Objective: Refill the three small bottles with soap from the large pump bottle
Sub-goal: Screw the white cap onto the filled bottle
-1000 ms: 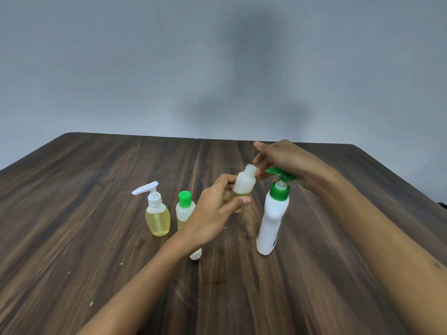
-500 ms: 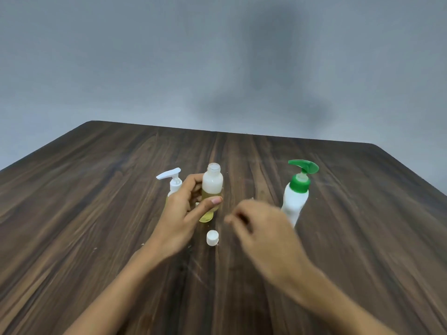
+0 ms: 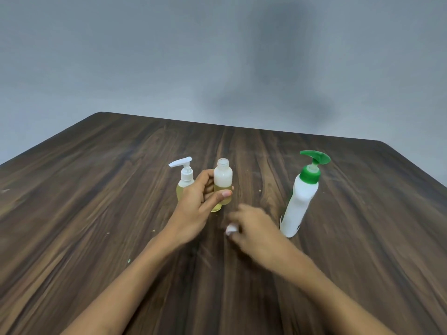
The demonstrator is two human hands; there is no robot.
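Your left hand [image 3: 196, 209] grips one uncapped small bottle [image 3: 222, 180]; your blurred right hand [image 3: 254, 230] pinches one white cap [image 3: 231, 229]. One large pump bottle [image 3: 301, 201] stands right of it, no readable label.

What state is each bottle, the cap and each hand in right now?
Open small bottle: uncapped, upright, part filled, gripped by left hand.
White cap: off, at right hand; grip blurred.
Small pump bottle: pump on, standing.
Large pump bottle: standing, untouched.
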